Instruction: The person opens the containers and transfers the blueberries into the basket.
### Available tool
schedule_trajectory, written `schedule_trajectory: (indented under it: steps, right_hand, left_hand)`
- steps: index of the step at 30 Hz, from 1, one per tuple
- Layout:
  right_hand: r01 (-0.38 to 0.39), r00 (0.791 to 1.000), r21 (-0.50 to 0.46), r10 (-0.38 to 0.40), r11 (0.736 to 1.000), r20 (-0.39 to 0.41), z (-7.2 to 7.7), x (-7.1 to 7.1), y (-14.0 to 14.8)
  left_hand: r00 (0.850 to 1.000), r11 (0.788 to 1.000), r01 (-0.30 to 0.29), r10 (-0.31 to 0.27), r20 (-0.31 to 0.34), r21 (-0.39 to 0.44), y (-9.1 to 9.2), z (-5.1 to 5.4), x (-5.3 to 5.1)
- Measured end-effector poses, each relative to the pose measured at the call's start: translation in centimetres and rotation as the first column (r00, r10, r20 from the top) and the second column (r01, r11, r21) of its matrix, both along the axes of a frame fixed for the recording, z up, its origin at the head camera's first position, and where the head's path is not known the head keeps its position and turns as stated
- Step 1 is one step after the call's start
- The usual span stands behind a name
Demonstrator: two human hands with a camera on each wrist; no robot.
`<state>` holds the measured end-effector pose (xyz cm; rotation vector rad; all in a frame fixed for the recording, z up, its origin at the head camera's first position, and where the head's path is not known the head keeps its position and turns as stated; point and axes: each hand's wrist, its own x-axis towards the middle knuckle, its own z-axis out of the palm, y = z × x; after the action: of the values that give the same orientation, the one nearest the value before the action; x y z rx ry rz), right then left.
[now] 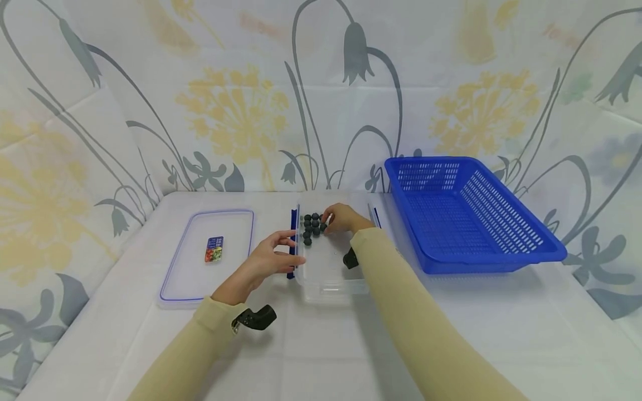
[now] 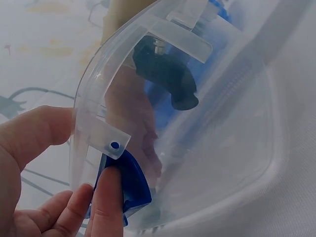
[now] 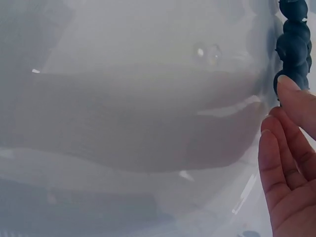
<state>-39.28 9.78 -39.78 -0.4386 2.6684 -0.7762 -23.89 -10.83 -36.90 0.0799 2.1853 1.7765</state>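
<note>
A clear plastic container with blue side latches stands in the middle of the table. Several small, dark blue-black balls lie clustered toward its back left; their exact kind is unclear. My right hand reaches inside and pinches one dark ball at the cluster's edge, its far side hidden by the fingers. At the container's left wall, my left hand grips the rim, one finger against a blue latch.
To the left lies a clear lid with a blue seal and a colourful label. A blue perforated basket stands at the right. Patterned cloth hangs behind the white-covered table.
</note>
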Motion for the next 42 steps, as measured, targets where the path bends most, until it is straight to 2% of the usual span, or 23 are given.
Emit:
schedule_trajectory:
  steps: [2, 4, 6, 8, 11, 12, 21, 30, 36, 42]
  right_hand:
    - [0.020, 1.000, 0.004, -0.020, 1.000, 0.001, -0.4, -0.8, 0.1]
    - [0.054, 0.999, -0.040, -0.054, 0.998, 0.005, 0.2, -0.2, 0.4]
    - [0.115, 0.993, -0.071, -0.112, 0.991, 0.042, 2.7, 2.0, 0.1]
    - [0.144, 0.989, -0.152, -0.137, 0.978, 0.056, 4.0, 3.2, 0.0]
    - [0.144, 0.989, -0.244, -0.133, 0.959, 0.065, 5.4, 3.9, 0.0]
    - [0.139, 0.990, -0.271, -0.125, 0.953, 0.065, 5.2, 3.3, 0.1]
    - [0.126, 0.992, -0.403, -0.117, 0.906, 0.048, 9.4, 4.6, 0.5]
    - [0.095, 0.991, -0.433, -0.127, 0.896, -0.045, 13.9, 6.2, 2.9]
    - [0.086, 0.986, -0.390, -0.133, 0.917, -0.095, 15.3, 7.4, 6.0]
    - [0.108, 0.976, -0.384, -0.172, 0.917, -0.136, 16.2, 8.0, 10.2]
  left_hand:
    - [1.000, 1.000, -0.001, 0.001, -0.004, 0.000, 0.1, 0.0, -0.1]
    - [1.000, 1.000, 0.001, -0.001, -0.004, 0.003, 0.2, 0.1, -0.1]
    - [1.000, 1.000, -0.002, 0.002, 0.001, 0.005, 0.4, 0.0, -0.2]
    - [1.000, 1.000, -0.007, 0.006, 0.009, 0.003, 0.6, 0.0, -0.2]
    - [1.000, 1.000, -0.015, 0.015, 0.016, 0.001, 0.8, -0.1, -0.4]
    - [1.000, 1.000, -0.017, 0.017, 0.017, -0.002, 0.8, -0.1, -0.4]
    - [0.999, 0.999, -0.031, 0.031, 0.018, -0.015, 0.9, -0.3, -0.4]
    - [0.999, 0.999, -0.032, 0.032, 0.005, -0.009, 0.7, 0.1, -0.3]
    - [0.999, 0.999, -0.043, 0.043, 0.012, -0.025, 0.2, -0.2, -0.1]
    - [1.000, 0.999, -0.030, 0.031, 0.008, -0.015, 0.1, -0.4, 0.1]
